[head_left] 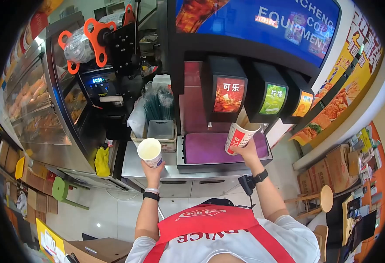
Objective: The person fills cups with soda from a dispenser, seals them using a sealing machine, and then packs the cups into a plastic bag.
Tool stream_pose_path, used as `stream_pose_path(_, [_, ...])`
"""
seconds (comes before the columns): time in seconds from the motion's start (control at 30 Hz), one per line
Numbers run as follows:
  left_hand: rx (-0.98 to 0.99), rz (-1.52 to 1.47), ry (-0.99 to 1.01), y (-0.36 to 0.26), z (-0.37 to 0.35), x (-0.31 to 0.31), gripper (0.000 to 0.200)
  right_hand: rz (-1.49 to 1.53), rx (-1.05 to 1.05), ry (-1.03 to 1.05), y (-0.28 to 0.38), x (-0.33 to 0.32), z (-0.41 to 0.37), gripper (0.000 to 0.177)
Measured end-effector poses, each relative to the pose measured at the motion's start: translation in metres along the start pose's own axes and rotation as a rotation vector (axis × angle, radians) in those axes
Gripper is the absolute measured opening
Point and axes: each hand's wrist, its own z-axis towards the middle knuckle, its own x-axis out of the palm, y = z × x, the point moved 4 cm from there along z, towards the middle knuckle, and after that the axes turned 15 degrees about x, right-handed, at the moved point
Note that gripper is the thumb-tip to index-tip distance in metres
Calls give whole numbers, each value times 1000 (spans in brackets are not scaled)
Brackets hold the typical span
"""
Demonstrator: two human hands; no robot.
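My left hand (152, 171) is wrapped around the lower part of a white paper cup (149, 150), held upright in front of the counter. Its mouth faces the camera and shows a pale yellowish inside. Farther right, my right hand (247, 153) grips a red-and-white paper cup (236, 138), slightly tilted under the drink dispenser (227, 98). The rim of this cup sits right below the red-labelled and green-labelled dispensing heads, which hide part of its opening. Beneath it lies the purple mat (201, 149) of the drip tray.
A basket (168, 143) with a clear plastic container (161, 129) stands left of the drip tray. A cup-sealing machine (100, 87) and a glass food cabinet (34, 105) are at the left. Cardboard boxes (328, 168) and a wooden stool (326, 199) stand at the right.
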Motion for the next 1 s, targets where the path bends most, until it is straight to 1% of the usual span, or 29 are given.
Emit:
stream_pose_path(0.03, [1, -2, -5, 10, -1, 1, 80, 4, -50, -4, -7, -1, 3, 67])
stream_pose_path(0.07, [19, 37, 27, 20, -1, 3, 73, 7, -99, -4, -11, -2, 4, 67])
stream_pose_path(0.1, [38, 76, 56, 22, -1, 4, 66, 14, -68, 1, -13, -1, 2, 69])
stream_pose_path(0.23, [47, 153, 9, 23, -8, 4, 61, -37, -57, -18, -28, -6, 8, 69])
stream_pose_path(0.3, [7, 184, 29, 26, -9, 5, 60, -46, -73, -12, -28, -5, 9, 69])
stream_pose_path(0.33, [4, 184, 7, 25, -9, 5, 60, -46, -77, -19, -30, -5, 10, 69])
stream_pose_path(0.37, [-9, 152, 18, 25, -9, 5, 59, -103, -62, -47, -34, -9, 13, 69])
stream_pose_path(0.4, [-21, 121, 32, 24, -9, 5, 58, -111, -67, -30, -33, -7, 12, 69])
stream_pose_path(0.47, [-12, 142, 25, 25, -9, 3, 59, -93, -82, -72, -29, -5, 8, 70])
stream_pose_path(0.63, [-8, 169, 57, 8, -8, 4, 60, -119, -94, -85, -32, -7, 10, 71])
stream_pose_path(0.73, [10, 165, 46, 7, -8, 3, 61, -128, -105, -115, -35, -9, 11, 70])
stream_pose_path(0.77, [-42, 169, 62, 8, -9, 3, 62, -127, -95, -104, -35, -7, 11, 70])
stream_pose_path(0.8, [-45, 167, 88, 12, -11, 3, 62, -125, -85, -94, -35, -7, 11, 71])
stream_pose_path(0.9, [-45, 105, 69, 22, -10, 5, 63, -127, -90, -117, -39, -9, 12, 70])
stream_pose_path(1.0, [-34, 144, 94, 19, -9, 5, 65, -117, -103, -127, -36, -7, 10, 70])
